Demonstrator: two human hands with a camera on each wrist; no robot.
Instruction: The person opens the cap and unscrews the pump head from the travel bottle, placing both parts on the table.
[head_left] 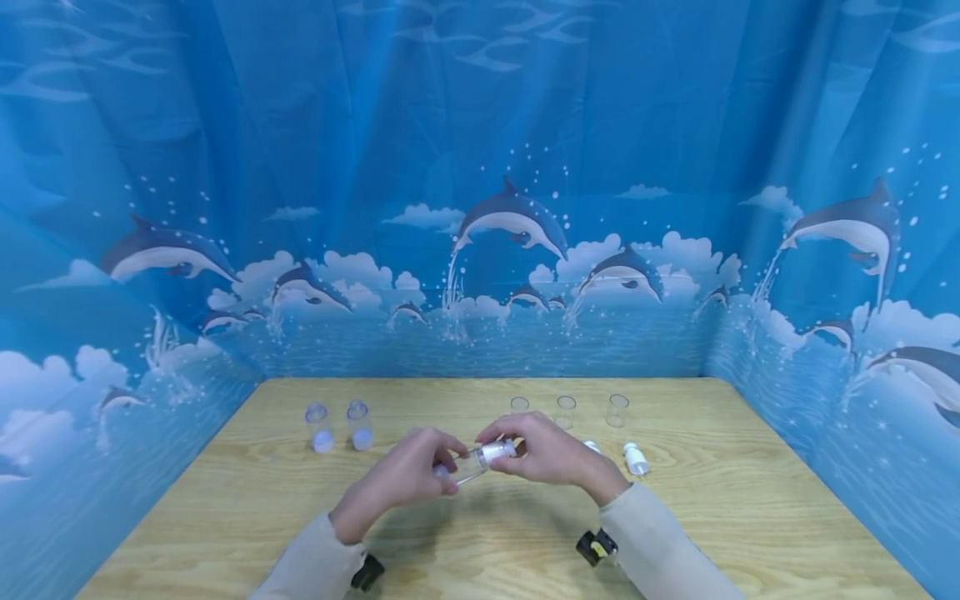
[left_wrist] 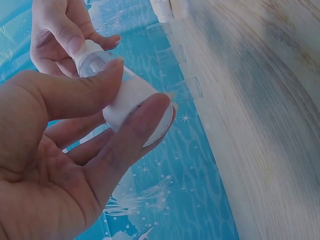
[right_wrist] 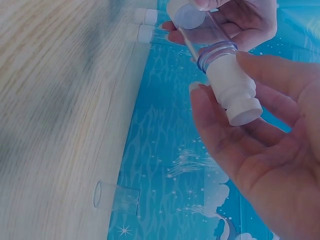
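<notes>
Between the two hands is a clear bottle (head_left: 468, 469) with a white disc inside its base, held tilted above the table. My left hand (head_left: 412, 468) grips the bottle's body near the base, thumb on one side and fingers on the other. A white pump top (right_wrist: 232, 82) sits at the bottle's neck, in line with it. My right hand (head_left: 543, 450) pinches this pump top between thumb and fingers. From the frames I cannot tell how tightly the top is seated on the ringed neck.
Two similar clear bottles (head_left: 318, 429) stand at the left of the wooden table (head_left: 247, 517). Three clear cylindrical caps (head_left: 617, 411) stand toward the back right. A white pump top (head_left: 635, 459) lies right of my right wrist, with another white piece (head_left: 592, 446) partly hidden behind the wrist.
</notes>
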